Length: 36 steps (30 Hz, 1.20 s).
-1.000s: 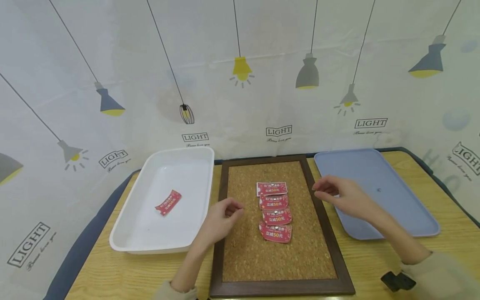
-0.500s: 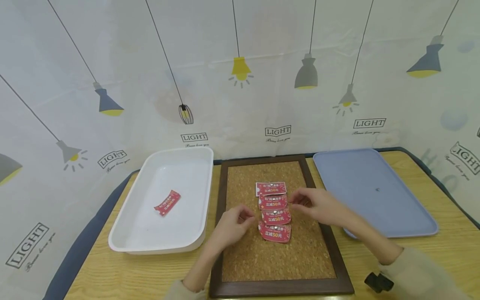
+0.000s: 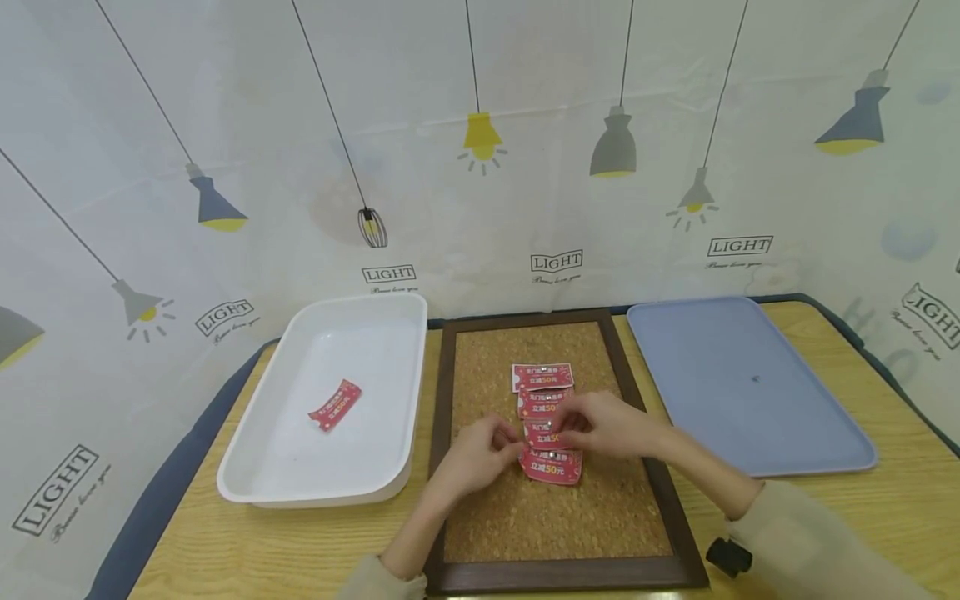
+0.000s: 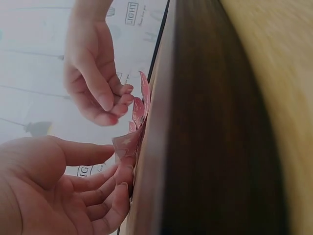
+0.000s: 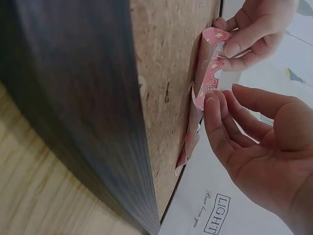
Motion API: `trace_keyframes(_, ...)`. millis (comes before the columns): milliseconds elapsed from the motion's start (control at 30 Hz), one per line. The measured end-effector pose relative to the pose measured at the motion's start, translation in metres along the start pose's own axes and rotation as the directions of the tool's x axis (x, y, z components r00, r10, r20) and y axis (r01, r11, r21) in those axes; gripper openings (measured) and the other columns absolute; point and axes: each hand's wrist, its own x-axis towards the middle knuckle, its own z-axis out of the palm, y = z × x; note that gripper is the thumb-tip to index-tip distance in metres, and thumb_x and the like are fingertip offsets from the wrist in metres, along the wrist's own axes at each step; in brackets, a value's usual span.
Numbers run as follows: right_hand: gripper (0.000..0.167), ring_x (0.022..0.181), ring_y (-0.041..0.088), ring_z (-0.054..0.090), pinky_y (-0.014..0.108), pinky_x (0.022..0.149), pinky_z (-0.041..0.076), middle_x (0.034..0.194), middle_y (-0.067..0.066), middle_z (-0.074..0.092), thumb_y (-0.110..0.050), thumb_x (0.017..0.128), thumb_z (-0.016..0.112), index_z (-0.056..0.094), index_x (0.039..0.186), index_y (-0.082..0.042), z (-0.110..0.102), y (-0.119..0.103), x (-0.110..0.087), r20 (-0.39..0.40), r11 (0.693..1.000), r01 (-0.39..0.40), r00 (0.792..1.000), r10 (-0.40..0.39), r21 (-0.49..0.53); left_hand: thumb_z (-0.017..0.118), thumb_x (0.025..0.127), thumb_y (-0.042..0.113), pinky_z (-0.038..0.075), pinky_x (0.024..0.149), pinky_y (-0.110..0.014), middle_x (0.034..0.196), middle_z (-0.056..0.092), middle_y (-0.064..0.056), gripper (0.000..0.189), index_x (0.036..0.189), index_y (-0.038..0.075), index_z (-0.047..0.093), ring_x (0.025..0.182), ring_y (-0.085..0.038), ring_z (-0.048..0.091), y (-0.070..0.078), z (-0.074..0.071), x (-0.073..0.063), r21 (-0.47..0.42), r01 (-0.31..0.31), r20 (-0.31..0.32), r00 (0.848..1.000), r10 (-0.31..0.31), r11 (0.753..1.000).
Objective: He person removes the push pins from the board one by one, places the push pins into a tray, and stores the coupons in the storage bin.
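Several red paper coupons are fixed one below another on a framed cork board [image 3: 487, 517], each with a small shiny pin at its top. My left hand [image 3: 476, 454] is at the left end of the lowest coupon [image 3: 551, 468], its edge between thumb and fingers; the left wrist view shows this coupon [image 4: 128, 144] lifted off the cork. My right hand [image 3: 603, 423] covers the right part of the third coupon [image 3: 536, 433], its bent fingertips beside that coupon's pin. In the right wrist view, thumb and fingers of the right hand [image 5: 264, 132] stand a little apart at the coupons.
On the left, a white tub [image 3: 255, 467] has a loose red coupon [image 3: 335, 406] lying in it. A blue tray [image 3: 750, 375] lies right of the board. Behind the wooden table [image 3: 187, 542] hangs a lamp-print cloth [image 3: 420, 150].
My right hand has moved left from the blue tray's edge to the coupons. My left hand has moved right onto the lowest coupon's left end. The coupons stay in place.
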Motion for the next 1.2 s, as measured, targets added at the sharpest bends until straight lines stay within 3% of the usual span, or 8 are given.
trace_keyframes(367,0.009,0.072,0.003,0.059,0.023,0.067,0.051,0.081,-0.006,0.065,0.001,0.091,0.066,0.070,0.093,-0.007,0.009,-0.001,0.008,0.094,0.998,-0.018,0.995,0.023,-0.053,0.072,0.092,0.009,0.045,0.057,-0.026,0.078,0.068,-0.002,0.009,0.094,0.003,0.066,0.066,-0.010,0.058,0.001,0.003,0.003,-0.031,0.017,0.023,1.000,-0.017,0.999)
trace_keyframes(1200,0.013,0.062,0.001,0.052,0.022,0.057,0.047,0.071,-0.010,0.060,0.000,0.088,0.073,0.069,0.082,-0.011,0.020,0.002,0.015,0.045,0.991,-0.027,0.998,0.034,-0.134,0.072,0.092,0.008,0.046,0.057,-0.026,0.078,0.068,-0.002,0.008,0.094,0.004,0.066,0.066,-0.010,0.059,-0.002,0.003,0.005,-0.034,0.032,0.039,0.999,-0.031,0.999)
